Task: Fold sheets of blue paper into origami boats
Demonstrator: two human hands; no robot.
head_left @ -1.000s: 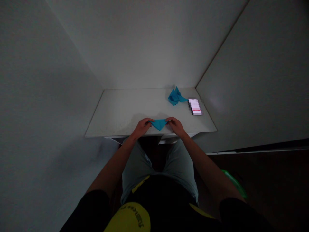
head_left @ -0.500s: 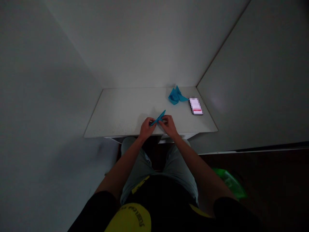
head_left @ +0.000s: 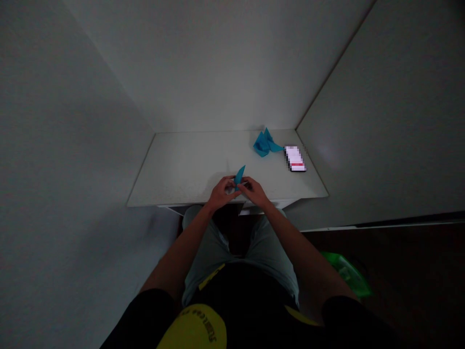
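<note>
At the centre of my clock face, over the front part of the counter [head_left: 181,167], is the folded blue piece [head_left: 240,173], apparently paper, its pointed end aimed between 12 and 1 o'clock. Whether it touches the surface or is held just above it, I cannot tell.

Grip: the left hand [head_left: 220,193], at 7 to 8 o'clock, and the right hand [head_left: 255,192], at 4 to 5, both appear to pinch its lower end between thumb and fingers. Exact finger contact is too small for me to certify.

Principal risk, in my judgement: the two pinches sit close together, so uneven pressure or a slight twist could crease the piece off line or tear it. The pointed end stands free above the fingers and could bend if knocked. Dim light and shadow make a misaligned edge easy to miss. Should both pinches slacken, the front edge at 6 o'clock lies near, and a light piece could slip over it.

Further out, at 1 o'clock, rests the folded blue shape [head_left: 260,144], its tip reaching the phone [head_left: 295,159] between 2 and 3; a stray sweep by the right hand could dent that shape or shift both. Beyond the counter, between 4 and 5, I note a green object [head_left: 347,276], nature undetermined, no hazard.
</note>
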